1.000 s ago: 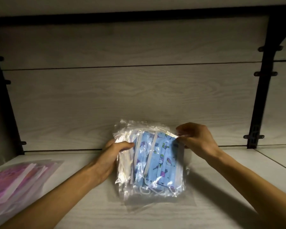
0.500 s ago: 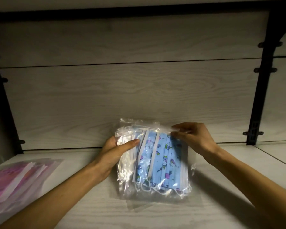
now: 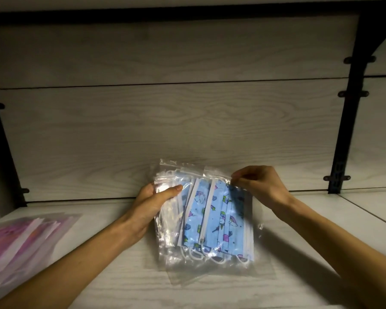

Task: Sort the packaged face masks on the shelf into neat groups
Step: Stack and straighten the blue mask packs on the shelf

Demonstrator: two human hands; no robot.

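Note:
A bundle of clear zip bags holding blue cartoon-print face masks (image 3: 218, 219) stands tilted on the pale wood-grain shelf (image 3: 120, 282), at its middle. My left hand (image 3: 152, 206) grips the bundle's left edge, thumb across the front. My right hand (image 3: 259, 186) pinches the top right corner of the front bag. White ear loops show at the bundle's lower edge. A flat pile of bagged pink masks (image 3: 18, 241) lies at the shelf's left end, partly cut off by the frame.
The shelf's back panel (image 3: 187, 121) rises right behind the bundle. A black metal upright with bracket clips (image 3: 345, 121) stands at the right, another black upright (image 3: 0, 152) at the left. A second shelf board (image 3: 374, 204) adjoins on the right.
The bundle has tipped and fanned a little more toward me. My right hand's pinch has shifted along the top right corner. My left hand keeps its grip.

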